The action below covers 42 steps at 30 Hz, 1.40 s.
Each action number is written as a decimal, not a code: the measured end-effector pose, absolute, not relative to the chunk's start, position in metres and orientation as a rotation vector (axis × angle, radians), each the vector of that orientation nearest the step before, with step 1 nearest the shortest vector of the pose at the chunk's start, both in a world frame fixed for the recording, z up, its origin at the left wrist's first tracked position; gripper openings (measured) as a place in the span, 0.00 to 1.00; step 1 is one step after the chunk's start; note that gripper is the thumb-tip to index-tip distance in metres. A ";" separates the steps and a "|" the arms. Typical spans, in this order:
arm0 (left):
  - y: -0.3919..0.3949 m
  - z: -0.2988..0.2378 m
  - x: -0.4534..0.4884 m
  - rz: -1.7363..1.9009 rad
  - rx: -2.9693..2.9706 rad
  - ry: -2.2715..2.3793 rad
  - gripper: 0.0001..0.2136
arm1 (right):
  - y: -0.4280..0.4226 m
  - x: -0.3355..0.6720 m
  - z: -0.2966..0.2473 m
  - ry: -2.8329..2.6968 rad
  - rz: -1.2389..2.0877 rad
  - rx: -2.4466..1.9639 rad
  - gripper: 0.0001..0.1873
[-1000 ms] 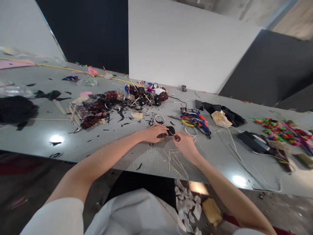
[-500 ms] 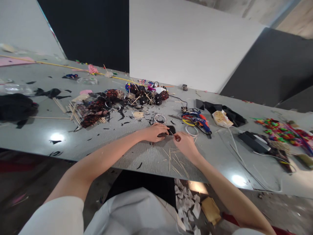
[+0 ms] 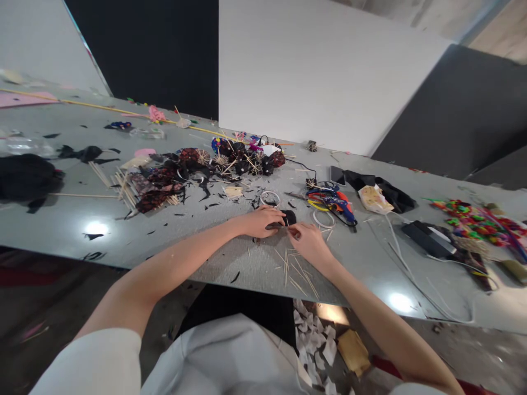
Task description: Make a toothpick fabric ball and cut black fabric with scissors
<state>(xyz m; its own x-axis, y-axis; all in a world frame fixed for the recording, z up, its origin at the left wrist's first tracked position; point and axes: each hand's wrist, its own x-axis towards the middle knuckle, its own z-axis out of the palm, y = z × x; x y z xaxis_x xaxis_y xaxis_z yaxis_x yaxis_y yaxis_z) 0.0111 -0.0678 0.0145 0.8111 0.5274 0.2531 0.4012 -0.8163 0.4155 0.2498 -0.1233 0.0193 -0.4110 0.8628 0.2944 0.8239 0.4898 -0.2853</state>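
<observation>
My left hand (image 3: 259,221) lies on the grey table (image 3: 230,258) with its fingers closed over a small black piece (image 3: 288,218). My right hand (image 3: 307,241) meets it from the right, its fingertips pinched together right at that black piece; what they pinch is too small to make out. Several thin wooden sticks (image 3: 294,269) lie scattered on the table just under and in front of my right hand.
Behind my hands lie white rings (image 3: 269,198), a blue and orange glue gun (image 3: 335,201), a pile of dark fabric pieces with sticks (image 3: 164,181), dark stick-studded balls (image 3: 242,162) and a phone (image 3: 337,175). Colourful bits (image 3: 473,219) lie at right, paper scraps (image 3: 317,345) on the floor.
My right hand has moved slightly left, closing in on the black piece. My left hand has stayed in place.
</observation>
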 end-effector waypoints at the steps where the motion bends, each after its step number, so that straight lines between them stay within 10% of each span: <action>1: -0.068 0.014 0.011 0.517 2.651 0.698 0.15 | -0.124 0.249 0.021 -2.346 0.164 -1.377 0.06; 42: -0.067 0.013 0.012 0.470 2.638 0.717 0.16 | -0.101 0.279 0.021 -2.510 0.129 -1.295 0.18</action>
